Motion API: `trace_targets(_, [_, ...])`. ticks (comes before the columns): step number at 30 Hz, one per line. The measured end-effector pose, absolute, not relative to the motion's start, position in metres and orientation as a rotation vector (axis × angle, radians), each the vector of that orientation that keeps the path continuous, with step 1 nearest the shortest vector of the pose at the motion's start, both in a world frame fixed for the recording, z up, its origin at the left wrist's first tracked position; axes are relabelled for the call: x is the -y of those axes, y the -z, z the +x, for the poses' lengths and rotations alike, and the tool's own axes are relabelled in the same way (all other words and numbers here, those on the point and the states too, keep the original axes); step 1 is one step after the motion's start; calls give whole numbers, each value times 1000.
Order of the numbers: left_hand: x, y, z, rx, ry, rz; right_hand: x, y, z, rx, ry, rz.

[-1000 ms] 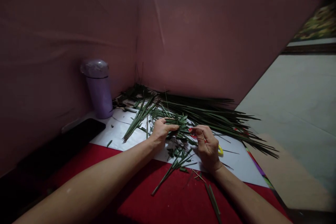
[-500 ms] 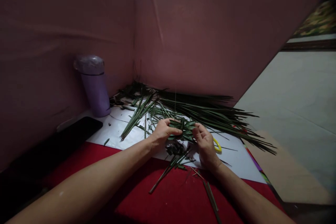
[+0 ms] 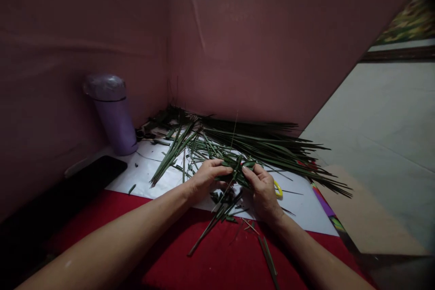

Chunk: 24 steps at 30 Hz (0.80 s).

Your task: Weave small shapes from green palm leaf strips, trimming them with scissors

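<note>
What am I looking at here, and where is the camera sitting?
No machine here: a person works with bare hands, and the one camera sits on their head, looking down. The left hand and right hand both pinch a small folded leaf piece above a white sheet on a red cloth. Long green leaves lie behind, loose cuttings in front. A purple flask stands left, by a pink screen. A yellow loop shows beside the right hand.

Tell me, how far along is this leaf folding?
Done: short cut scraps lie scattered, so some leaves look trimmed already. In hand: the left hand and right hand both pinch a small folded leaf piece with loose ends. Left: a large pile of long leaves lies behind, uncut.
</note>
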State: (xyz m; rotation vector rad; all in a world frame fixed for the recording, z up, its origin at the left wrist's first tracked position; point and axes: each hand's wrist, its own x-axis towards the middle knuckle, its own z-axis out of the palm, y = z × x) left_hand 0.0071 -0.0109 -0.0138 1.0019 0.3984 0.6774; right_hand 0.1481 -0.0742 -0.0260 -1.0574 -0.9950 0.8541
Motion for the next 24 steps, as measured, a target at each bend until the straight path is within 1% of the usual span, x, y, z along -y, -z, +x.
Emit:
trace_targets(5, [11,14,7,-403,-587,1027,73,30,151,979,-860,-1098])
trace_targets(11, [11,17,6,-404,-584,1055,75,24,147,919,-916,-1054])
trace_targets(18, [12,12,7,-413,-692,937,73,23,147,873,-985,-1044])
trace_targets(24, [10,13,11,-547,-752,915,74,22,145,885,-1011,-1045])
